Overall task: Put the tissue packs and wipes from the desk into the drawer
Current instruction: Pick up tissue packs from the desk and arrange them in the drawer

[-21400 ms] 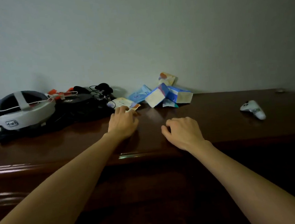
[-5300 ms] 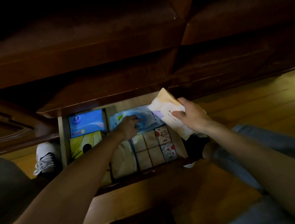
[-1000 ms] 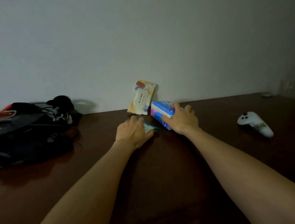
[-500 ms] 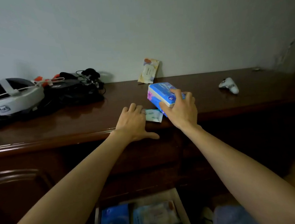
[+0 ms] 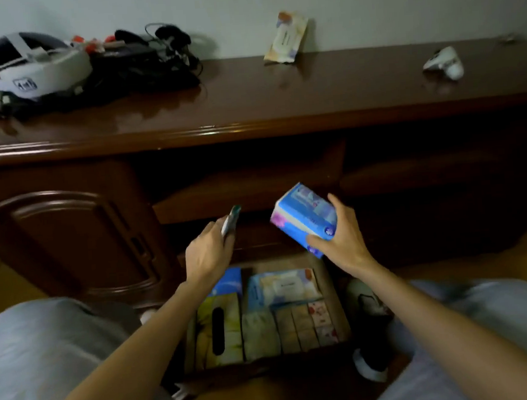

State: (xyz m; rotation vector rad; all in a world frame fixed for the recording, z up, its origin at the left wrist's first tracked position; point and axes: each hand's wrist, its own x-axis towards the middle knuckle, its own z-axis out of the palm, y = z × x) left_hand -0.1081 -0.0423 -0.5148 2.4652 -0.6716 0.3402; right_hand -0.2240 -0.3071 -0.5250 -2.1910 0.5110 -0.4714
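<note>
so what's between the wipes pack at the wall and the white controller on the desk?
Nothing: head view shows bare desktop between wipes pack and controller.

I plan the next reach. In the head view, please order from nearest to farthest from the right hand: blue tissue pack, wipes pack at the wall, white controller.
1. blue tissue pack, in the right hand.
2. wipes pack, leaning on the wall, up left.
3. white controller, far right of the desk.

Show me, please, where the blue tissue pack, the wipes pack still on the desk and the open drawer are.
blue tissue pack [image 5: 304, 214]: head view, its blue top face.
wipes pack [image 5: 285, 38]: head view, middle of its front.
drawer [image 5: 334, 292]: head view, its right wall.
</note>
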